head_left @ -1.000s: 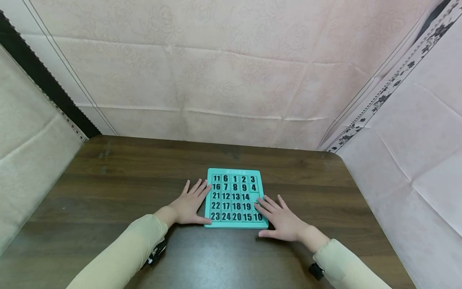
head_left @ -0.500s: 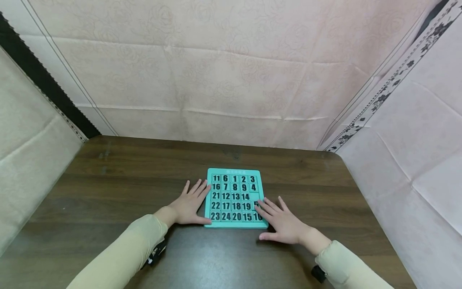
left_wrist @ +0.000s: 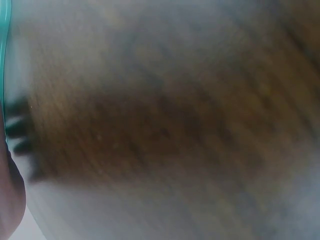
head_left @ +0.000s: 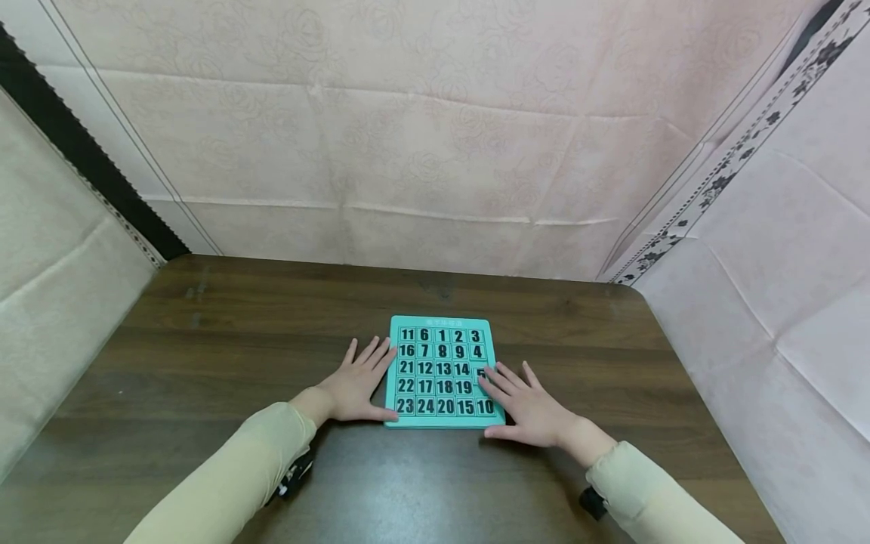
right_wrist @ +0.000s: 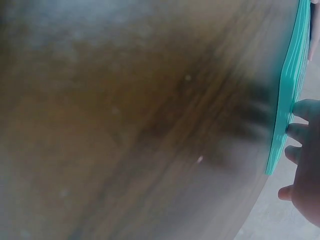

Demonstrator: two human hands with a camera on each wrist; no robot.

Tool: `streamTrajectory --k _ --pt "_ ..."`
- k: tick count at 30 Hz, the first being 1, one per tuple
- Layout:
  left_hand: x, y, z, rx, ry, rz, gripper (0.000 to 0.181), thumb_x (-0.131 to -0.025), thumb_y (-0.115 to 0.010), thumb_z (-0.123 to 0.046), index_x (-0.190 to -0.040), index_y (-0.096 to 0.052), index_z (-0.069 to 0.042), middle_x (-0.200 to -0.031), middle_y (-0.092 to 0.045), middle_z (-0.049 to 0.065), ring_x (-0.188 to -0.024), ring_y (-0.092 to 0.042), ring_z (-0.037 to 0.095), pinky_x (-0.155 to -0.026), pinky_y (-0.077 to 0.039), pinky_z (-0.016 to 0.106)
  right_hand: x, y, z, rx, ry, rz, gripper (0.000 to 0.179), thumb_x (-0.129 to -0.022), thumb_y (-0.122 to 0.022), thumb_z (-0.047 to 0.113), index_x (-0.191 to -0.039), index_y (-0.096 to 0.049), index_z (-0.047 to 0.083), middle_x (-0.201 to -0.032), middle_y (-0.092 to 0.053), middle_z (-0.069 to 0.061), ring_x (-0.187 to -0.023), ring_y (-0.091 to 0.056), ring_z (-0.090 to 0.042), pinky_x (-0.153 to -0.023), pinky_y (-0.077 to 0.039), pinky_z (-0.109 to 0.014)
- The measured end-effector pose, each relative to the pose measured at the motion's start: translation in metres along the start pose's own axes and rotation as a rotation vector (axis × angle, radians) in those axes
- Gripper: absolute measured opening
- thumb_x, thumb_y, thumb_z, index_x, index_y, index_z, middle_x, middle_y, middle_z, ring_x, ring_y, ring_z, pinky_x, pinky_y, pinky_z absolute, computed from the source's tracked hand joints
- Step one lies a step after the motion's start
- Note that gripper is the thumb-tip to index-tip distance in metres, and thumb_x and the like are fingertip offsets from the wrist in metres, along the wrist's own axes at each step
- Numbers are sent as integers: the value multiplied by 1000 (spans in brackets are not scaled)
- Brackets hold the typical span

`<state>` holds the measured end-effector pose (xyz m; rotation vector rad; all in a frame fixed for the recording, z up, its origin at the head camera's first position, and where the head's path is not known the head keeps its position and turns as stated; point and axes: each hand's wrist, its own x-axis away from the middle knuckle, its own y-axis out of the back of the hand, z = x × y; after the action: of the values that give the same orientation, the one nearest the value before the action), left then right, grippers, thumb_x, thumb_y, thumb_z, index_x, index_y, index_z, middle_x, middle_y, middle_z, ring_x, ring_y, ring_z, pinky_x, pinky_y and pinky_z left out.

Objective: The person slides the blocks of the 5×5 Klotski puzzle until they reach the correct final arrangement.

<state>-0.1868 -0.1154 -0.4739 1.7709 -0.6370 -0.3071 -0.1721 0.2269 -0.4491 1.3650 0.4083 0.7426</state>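
A turquoise number slide puzzle [head_left: 445, 372] lies flat on the table, its square tiles bearing black numbers. My left hand [head_left: 352, 387] rests along its left side, fingers spread, with fingertips and thumb at the frame's edge. From the right, my right hand [head_left: 537, 414] reaches over the board with straight fingers. Its fingertips touch a tile [head_left: 481, 373] in the right column, beside the 14, and partly cover its number. The spot below that tile is mostly under the fingers. In the right wrist view the puzzle's edge [right_wrist: 287, 95] shows side-on with the fingers over it.
The brown wooden table [head_left: 272, 325] extends around the puzzle on all sides. Pale patterned cloth [head_left: 408, 151] hangs behind the table and along both sides. A dark strip [head_left: 88, 143] runs down the left corner.
My right hand first draws back slightly, then moves up the board. The tile under its fingertips has slid up one row into the gap beside the 14. My left hand stays put.
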Motion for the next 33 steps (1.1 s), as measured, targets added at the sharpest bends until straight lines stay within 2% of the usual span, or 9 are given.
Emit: streamTrajectory --k 11,17,26,33 --pt "-1 0 -1 -3 -4 0 109 -75 -48 -78 -152 -10 -10 -158 -4 13 -146 -2 32 -112 1 60 -7 3 -4 -16 -47 30 83 -86 -45 65 -150 -24 17 -157 -18 -5 -146 -12 -29 -111 -2 -61" --pt "1 1 -2 -1 -2 2 109 -75 -48 -77 -152 -11 -9 -158 -5 13 -146 -2 33 -112 1 61 -6 2 -3 -26 -54 19 82 -87 -46 64 -150 -24 17 -157 -18 -5 -146 -12 -29 -112 -2 -61" --pt "1 0 -2 -4 0 4 109 -75 -48 -78 -152 -10 -9 -158 -5 13 -146 -2 33 -112 2 60 9 -2 3 -19 24 -39 81 -86 -51 60 -149 -28 15 -155 -25 -8 -144 -18 -32 -110 -6 -64" --pt "0 -1 1 -4 1 5 109 -75 -48 -77 -152 -10 -9 -158 -4 13 -146 -1 33 -112 2 60 25 -6 8 -22 53 -12 81 -86 -51 61 -149 -27 16 -155 -25 -5 -145 -17 -29 -111 -6 -61"
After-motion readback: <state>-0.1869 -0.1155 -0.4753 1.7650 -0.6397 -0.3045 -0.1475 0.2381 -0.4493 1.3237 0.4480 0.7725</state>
